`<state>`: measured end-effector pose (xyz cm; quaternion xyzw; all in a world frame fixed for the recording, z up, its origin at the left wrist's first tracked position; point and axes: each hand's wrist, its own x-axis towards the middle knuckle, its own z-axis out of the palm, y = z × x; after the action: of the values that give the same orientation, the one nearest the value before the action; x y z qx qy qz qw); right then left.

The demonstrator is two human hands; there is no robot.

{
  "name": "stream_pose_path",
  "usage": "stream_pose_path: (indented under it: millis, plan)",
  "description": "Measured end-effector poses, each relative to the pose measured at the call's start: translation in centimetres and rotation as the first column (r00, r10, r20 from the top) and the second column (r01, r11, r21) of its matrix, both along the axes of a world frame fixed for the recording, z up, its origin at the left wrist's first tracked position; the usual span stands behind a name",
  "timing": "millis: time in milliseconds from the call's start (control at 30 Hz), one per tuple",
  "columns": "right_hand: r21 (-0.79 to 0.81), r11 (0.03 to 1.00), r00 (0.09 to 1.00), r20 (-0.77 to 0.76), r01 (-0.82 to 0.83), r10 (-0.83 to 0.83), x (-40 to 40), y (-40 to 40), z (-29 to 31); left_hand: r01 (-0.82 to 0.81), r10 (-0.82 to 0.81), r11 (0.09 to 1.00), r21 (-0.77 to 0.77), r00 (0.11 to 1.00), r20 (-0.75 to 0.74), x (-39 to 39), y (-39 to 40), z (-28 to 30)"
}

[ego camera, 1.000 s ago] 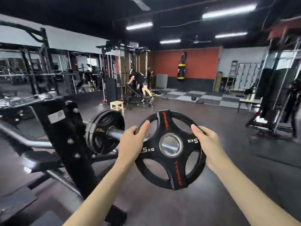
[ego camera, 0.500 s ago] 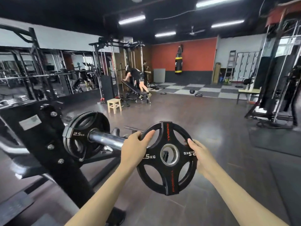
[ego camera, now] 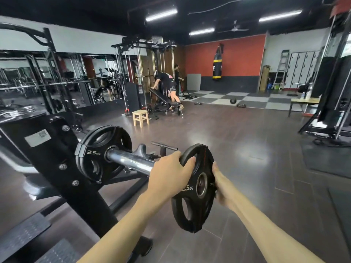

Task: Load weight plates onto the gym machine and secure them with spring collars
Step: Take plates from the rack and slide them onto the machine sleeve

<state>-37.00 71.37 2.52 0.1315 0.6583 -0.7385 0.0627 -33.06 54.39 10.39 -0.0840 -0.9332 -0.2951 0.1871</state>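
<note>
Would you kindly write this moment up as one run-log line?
step: loading plate | both hands grip held plate at sleeve end | left hand | right hand | loaded plates inboard | collar: none seen

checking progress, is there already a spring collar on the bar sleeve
No, the bar sleeve is bare chrome between the loaded plates and the plate gripped by the left hand and right hand.

Dark floor [ego camera: 237, 149] bears the machine's frame [ego camera: 62, 179] and a wooden stool [ego camera: 140, 117]
</note>
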Motion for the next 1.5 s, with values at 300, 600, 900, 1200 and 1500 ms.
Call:
stream_pose_path:
  millis: [300,600,900,1200,1500]
  plan:
    - [0.212,0.967,0.977,0.184,-0.144,0.105,-0.1,-1.1,2.6,-0.042,0.021,0.975,-0.220,0.995,-0.096,-0.4,0.3,1.3]
    - [0.065,0.924,0.924,0.091,-0.377,0.370,0.0,-0.2,6.6,0.019,-0.017,0.999,-0.037,0.998,0.063,-1.0,-0.5,0.8]
    - [0.286,0.737,0.779,0.056,-0.612,0.625,-2.4,-1.9,8.1,-0.004,0.005,0.999,-0.037,1.000,0.023,-1.8,-2.9,0.7]
    - [0.349,0.727,0.793,0.085,-0.591,0.604,-8.0,-12.0,8.0,-0.205,0.203,0.978,-0.046,0.978,-0.045,-5.0,-11.4,0.1]
    - [0.427,0.732,0.831,0.094,-0.532,0.549,-12.4,-20.7,8.5,-0.466,0.426,0.878,-0.111,0.865,-0.266,-9.9,-19.3,-0.2]
